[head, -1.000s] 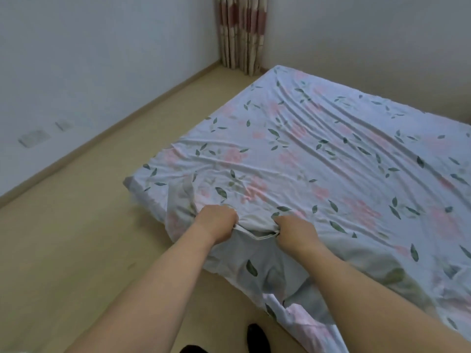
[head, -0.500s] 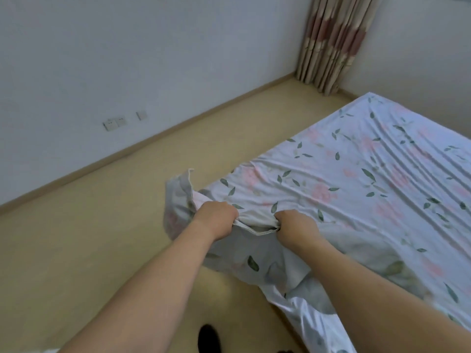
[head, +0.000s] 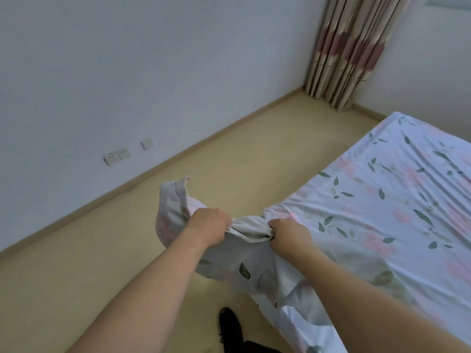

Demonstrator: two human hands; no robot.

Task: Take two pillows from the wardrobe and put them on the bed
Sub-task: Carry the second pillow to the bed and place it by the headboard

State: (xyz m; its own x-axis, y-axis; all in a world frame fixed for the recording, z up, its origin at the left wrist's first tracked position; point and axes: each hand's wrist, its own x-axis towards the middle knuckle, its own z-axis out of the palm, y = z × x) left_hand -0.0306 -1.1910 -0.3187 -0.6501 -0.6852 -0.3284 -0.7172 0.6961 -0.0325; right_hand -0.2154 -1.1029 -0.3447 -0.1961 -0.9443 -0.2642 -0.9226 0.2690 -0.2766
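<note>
A white bedsheet (head: 397, 207) printed with pink flowers and green leaves covers the bed on the right. My left hand (head: 209, 226) and my right hand (head: 289, 236) both clutch the sheet's near edge, close together, and hold it lifted off the bed's left corner. A loose flap of the sheet (head: 173, 200) stands up to the left of my left hand. No pillow and no wardrobe are in view.
Light wooden floor (head: 229, 159) runs along the bed's left side up to a white wall with sockets (head: 117, 155) low down. A striped curtain (head: 351, 49) hangs in the far corner. My dark shoe (head: 229, 324) stands by the bed's near corner.
Both hands have pulled the gripped sheet edge up and leftward off the bed corner. The view has swung left, so more wall and floor show and less of the bed.
</note>
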